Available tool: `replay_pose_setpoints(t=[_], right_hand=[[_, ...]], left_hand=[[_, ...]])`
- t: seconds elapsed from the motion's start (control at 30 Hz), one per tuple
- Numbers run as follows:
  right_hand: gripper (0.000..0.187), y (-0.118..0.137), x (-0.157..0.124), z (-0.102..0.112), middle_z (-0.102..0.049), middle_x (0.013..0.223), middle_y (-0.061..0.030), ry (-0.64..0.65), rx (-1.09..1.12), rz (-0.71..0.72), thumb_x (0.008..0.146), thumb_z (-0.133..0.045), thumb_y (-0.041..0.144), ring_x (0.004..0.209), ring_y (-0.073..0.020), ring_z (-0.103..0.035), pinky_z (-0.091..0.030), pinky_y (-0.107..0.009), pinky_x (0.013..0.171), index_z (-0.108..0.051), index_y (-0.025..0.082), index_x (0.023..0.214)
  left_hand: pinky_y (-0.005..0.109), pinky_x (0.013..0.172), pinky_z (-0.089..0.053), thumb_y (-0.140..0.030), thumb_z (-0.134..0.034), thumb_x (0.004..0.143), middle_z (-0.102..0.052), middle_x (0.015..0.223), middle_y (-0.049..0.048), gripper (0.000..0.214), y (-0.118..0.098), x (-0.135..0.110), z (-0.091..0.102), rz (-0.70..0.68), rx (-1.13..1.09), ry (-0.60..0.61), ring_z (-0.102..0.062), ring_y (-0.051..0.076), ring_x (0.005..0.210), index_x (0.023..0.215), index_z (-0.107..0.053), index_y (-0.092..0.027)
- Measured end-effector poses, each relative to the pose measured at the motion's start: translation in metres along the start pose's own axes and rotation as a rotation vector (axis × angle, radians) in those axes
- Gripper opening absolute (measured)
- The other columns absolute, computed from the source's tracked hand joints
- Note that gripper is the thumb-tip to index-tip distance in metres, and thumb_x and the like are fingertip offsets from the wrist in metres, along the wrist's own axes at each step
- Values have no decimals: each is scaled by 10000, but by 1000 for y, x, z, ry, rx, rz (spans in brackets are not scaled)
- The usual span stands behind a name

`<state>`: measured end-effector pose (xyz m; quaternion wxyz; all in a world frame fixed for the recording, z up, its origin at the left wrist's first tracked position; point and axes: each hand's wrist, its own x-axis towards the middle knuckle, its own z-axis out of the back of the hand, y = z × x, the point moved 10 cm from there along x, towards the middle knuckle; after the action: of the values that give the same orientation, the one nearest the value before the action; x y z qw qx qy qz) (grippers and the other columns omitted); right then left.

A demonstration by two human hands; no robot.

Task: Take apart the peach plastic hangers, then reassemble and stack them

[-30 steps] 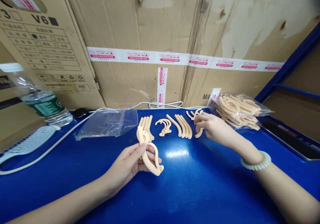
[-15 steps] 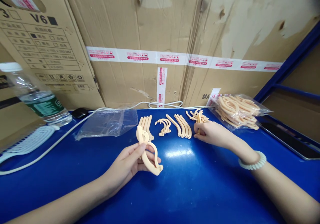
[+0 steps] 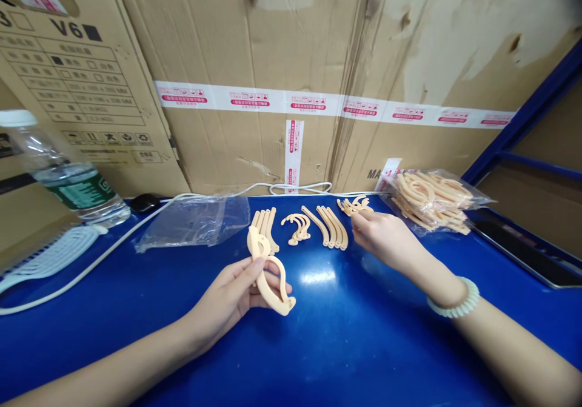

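My left hand [image 3: 231, 295] grips a peach plastic curved assembly [image 3: 269, 273], held tilted just above the blue table [image 3: 345, 346]. My right hand [image 3: 384, 240] hovers with its fingers curled together beside a small heap of peach hook pieces [image 3: 355, 204]; whatever is in the fingers is hidden. Rows of the same peach parts lie between the hands: straight strips [image 3: 266, 220], small hooks [image 3: 297, 226] and long curved strips [image 3: 333, 228]. A bead bracelet [image 3: 454, 301] circles my right wrist.
A clear bag full of peach parts [image 3: 431, 201] lies at the back right, an empty clear bag [image 3: 195, 222] at the back left. A water bottle [image 3: 68, 179], a white slotted piece [image 3: 45, 258], a white cable [image 3: 91, 264] and cardboard boxes [image 3: 295, 61] border the table.
My right hand has drawn back from the heap of small hooks towards me, and the piece it held upright is no longer visible. My left hand has stayed put.
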<state>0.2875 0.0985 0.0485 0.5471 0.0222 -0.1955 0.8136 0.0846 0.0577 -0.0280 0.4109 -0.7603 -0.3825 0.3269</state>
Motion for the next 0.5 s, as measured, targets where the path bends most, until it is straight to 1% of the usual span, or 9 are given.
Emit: replay_pose_setpoints(t=[0.13, 0.27, 0.3, 0.37, 0.5], right_hand=[[146, 11, -1, 6, -648, 821, -96, -52, -35, 105, 912, -458, 142, 779, -211, -591, -337, -287, 602, -576, 159, 830], [159, 28, -5, 8, -627, 751, -80, -110, -62, 316, 896, -470, 114, 702, -202, -547, -321, -300, 578, -563, 175, 782], [163, 30, -7, 9, -620, 735, -76, -124, -69, 351, 895, -472, 107, 684, -199, -535, -313, -302, 572, -562, 175, 777], [176, 31, -8, 12, -610, 722, -73, -158, -91, 377, 901, -468, 98, 671, -195, -519, -303, -306, 570, -562, 173, 773], [242, 33, -13, 26, -589, 707, -67, -265, -131, 410, 943, -418, 124, 666, -193, -494, -310, -311, 588, -556, 174, 750]], left_hand=[[327, 718, -578, -448, -729, 808, -758, 785, 135, 351, -2, 0, -3, 1, 4, 2, -734, 251, 760, 847, -649, -108], [325, 721, -577, -444, -716, 822, -757, 791, 134, 343, -2, -1, -3, 0, 8, 6, -735, 255, 773, 847, -648, -109], [328, 725, -577, -442, -712, 826, -757, 795, 132, 339, -2, -2, -3, -1, 8, 10, -734, 256, 779, 848, -649, -110], [333, 732, -578, -439, -702, 836, -756, 804, 132, 333, -1, -2, -2, -2, 9, 13, -734, 259, 790, 854, -651, -110], [328, 728, -581, -446, -694, 841, -757, 794, 130, 340, -1, -1, 0, -6, 9, 12, -734, 249, 771, 858, -652, -109]])
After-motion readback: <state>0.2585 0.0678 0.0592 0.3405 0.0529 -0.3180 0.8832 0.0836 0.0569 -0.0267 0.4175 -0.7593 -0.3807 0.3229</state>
